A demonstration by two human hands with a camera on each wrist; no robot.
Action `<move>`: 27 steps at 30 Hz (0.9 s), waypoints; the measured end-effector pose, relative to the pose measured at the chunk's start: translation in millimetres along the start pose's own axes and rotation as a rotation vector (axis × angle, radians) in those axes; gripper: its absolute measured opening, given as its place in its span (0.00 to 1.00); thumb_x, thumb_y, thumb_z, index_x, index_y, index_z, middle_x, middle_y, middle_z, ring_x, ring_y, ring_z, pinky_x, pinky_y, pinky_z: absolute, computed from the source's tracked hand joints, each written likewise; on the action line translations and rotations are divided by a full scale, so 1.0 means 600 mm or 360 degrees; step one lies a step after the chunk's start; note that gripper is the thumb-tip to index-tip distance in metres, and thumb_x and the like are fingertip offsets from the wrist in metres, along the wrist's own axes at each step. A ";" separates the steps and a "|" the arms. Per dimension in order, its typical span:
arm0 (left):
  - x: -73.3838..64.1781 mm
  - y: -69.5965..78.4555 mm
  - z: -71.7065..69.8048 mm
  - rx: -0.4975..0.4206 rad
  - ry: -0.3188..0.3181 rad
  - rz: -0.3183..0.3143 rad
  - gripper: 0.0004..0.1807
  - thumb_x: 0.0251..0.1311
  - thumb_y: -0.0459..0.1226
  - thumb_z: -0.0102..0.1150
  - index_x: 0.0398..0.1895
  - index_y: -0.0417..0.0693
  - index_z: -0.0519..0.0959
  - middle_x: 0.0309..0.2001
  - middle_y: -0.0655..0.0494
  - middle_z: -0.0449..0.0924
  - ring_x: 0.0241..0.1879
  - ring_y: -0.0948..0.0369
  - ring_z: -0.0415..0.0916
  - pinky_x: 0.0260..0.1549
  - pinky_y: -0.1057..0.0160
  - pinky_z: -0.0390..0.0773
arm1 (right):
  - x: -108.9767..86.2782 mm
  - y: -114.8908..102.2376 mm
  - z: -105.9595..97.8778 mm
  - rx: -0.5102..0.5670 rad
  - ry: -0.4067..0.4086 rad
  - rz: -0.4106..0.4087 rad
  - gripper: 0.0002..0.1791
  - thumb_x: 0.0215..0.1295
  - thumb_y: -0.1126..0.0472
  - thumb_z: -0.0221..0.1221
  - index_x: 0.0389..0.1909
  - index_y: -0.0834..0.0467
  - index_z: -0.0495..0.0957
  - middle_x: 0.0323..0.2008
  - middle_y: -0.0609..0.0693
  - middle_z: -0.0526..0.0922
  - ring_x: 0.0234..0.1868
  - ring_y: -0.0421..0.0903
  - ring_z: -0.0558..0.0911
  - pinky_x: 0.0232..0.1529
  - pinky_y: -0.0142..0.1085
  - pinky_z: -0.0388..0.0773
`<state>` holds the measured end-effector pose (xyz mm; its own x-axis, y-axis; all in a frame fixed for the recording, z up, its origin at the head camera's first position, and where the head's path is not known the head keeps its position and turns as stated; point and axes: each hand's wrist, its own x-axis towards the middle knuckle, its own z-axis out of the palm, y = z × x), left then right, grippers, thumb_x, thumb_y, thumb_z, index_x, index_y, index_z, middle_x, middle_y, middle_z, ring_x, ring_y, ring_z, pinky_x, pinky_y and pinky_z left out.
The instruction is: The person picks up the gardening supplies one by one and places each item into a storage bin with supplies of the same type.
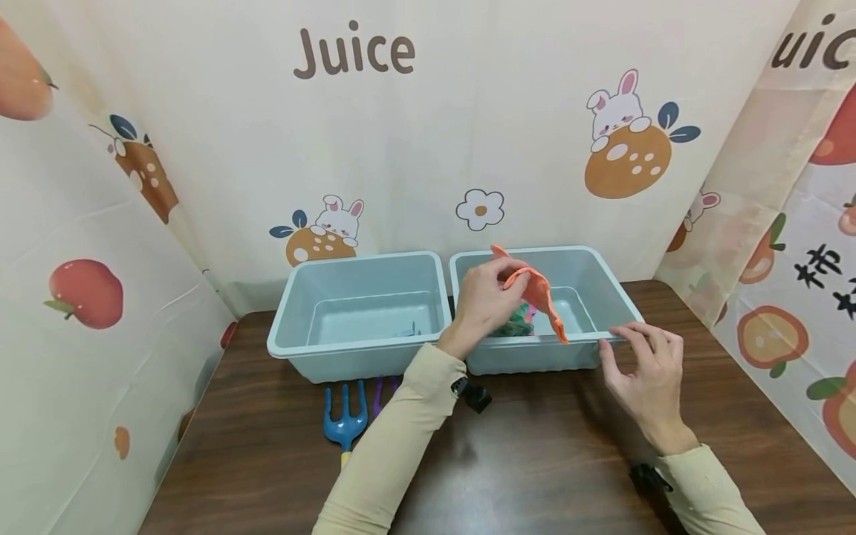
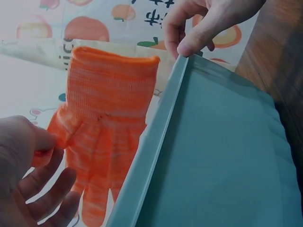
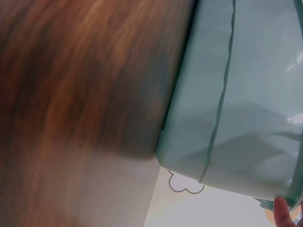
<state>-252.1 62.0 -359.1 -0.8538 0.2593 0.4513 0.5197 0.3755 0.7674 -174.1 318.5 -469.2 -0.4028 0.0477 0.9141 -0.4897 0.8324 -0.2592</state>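
My left hand (image 1: 484, 297) pinches an orange knit glove (image 1: 538, 293) over the right light-blue bin (image 1: 548, 357). In the left wrist view the glove (image 2: 106, 99) hangs with its cuff up and fingers down, held near its thumb by the left fingertips. My right hand (image 1: 649, 371) grips that bin's front rim near the right corner, thumb outside and fingers over the edge. Green and pink items (image 1: 518, 323) lie inside, partly hidden by the rim and left hand. The right wrist view shows mostly the bin's outer wall (image 3: 255, 94) and one fingertip (image 3: 282, 213).
A second light-blue bin (image 1: 361, 357) stands on the left, with a small dark shape on its floor. In front of it lie a blue hand fork (image 1: 345, 423) with a yellow handle and a purple tool (image 1: 378, 394), mostly behind the left sleeve. A printed curtain (image 1: 428, 134) backs the brown table (image 1: 535, 461).
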 end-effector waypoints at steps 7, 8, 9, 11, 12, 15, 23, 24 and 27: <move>0.001 -0.008 -0.002 -0.0014 0.0054 -0.0102 0.10 0.75 0.42 0.63 0.50 0.52 0.90 0.40 0.57 0.91 0.33 0.68 0.82 0.33 0.71 0.78 | 0.000 -0.001 0.001 0.0003 0.0010 0.0002 0.28 0.69 0.44 0.62 0.39 0.70 0.85 0.40 0.71 0.82 0.41 0.74 0.72 0.49 0.52 0.60; 0.001 -0.009 -0.002 -0.0019 0.0056 -0.0116 0.10 0.75 0.42 0.63 0.50 0.52 0.90 0.41 0.57 0.91 0.34 0.68 0.82 0.34 0.71 0.79 | 0.001 -0.001 0.000 0.0002 0.0008 0.0001 0.28 0.69 0.44 0.62 0.39 0.71 0.85 0.40 0.71 0.82 0.42 0.74 0.72 0.48 0.53 0.59; 0.001 -0.010 -0.002 -0.0015 0.0056 -0.0127 0.10 0.74 0.43 0.63 0.50 0.52 0.90 0.41 0.57 0.91 0.34 0.68 0.82 0.34 0.71 0.79 | 0.001 -0.001 0.000 0.0002 0.0008 0.0001 0.28 0.69 0.44 0.62 0.39 0.71 0.85 0.40 0.71 0.82 0.42 0.74 0.71 0.48 0.53 0.59; 0.000 -0.013 -0.002 -0.0019 0.0049 -0.0145 0.10 0.74 0.42 0.63 0.50 0.52 0.90 0.41 0.57 0.91 0.35 0.67 0.83 0.35 0.70 0.80 | 0.001 -0.001 0.000 0.0004 0.0006 0.0001 0.28 0.69 0.45 0.62 0.39 0.71 0.85 0.40 0.71 0.82 0.42 0.74 0.72 0.48 0.54 0.59; 0.000 -0.014 -0.002 -0.0024 0.0041 -0.0154 0.10 0.74 0.42 0.63 0.50 0.51 0.90 0.41 0.56 0.91 0.36 0.66 0.83 0.35 0.69 0.80 | 0.001 -0.002 0.000 0.0005 0.0003 0.0000 0.28 0.69 0.44 0.62 0.39 0.71 0.85 0.40 0.71 0.82 0.42 0.74 0.72 0.48 0.54 0.59; -0.001 -0.017 0.000 -0.0024 0.0000 -0.0175 0.11 0.73 0.42 0.64 0.50 0.50 0.90 0.42 0.56 0.91 0.38 0.63 0.84 0.37 0.69 0.81 | 0.000 -0.001 -0.001 0.0006 0.0003 -0.0005 0.29 0.69 0.44 0.62 0.39 0.71 0.85 0.39 0.71 0.82 0.41 0.74 0.72 0.48 0.53 0.59; -0.004 -0.026 0.002 0.0094 -0.0132 -0.0249 0.15 0.72 0.43 0.64 0.57 0.52 0.86 0.47 0.56 0.90 0.42 0.62 0.83 0.40 0.67 0.81 | -0.001 0.001 0.002 -0.0002 0.0000 -0.0002 0.28 0.68 0.45 0.62 0.39 0.71 0.85 0.40 0.71 0.82 0.42 0.74 0.72 0.49 0.51 0.59; -0.005 -0.028 0.002 0.0122 -0.0139 -0.0252 0.16 0.71 0.43 0.64 0.59 0.53 0.86 0.48 0.56 0.89 0.43 0.62 0.83 0.41 0.66 0.81 | -0.001 0.001 0.002 -0.0003 -0.0003 -0.0002 0.28 0.68 0.44 0.62 0.39 0.71 0.85 0.40 0.71 0.82 0.42 0.74 0.72 0.49 0.51 0.59; -0.008 -0.032 0.000 0.0166 -0.0149 -0.0244 0.18 0.71 0.44 0.64 0.61 0.52 0.84 0.49 0.55 0.89 0.45 0.60 0.84 0.44 0.64 0.81 | -0.001 0.002 0.001 -0.0005 -0.0010 -0.0003 0.29 0.69 0.44 0.62 0.40 0.71 0.85 0.40 0.71 0.82 0.42 0.73 0.72 0.49 0.51 0.60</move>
<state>-258.1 53.9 -375.9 -0.9193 0.2717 0.2846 0.3880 0.5058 0.7705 -175.0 319.0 -470.2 -0.4067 0.0427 0.9125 -0.4881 0.8342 -0.2566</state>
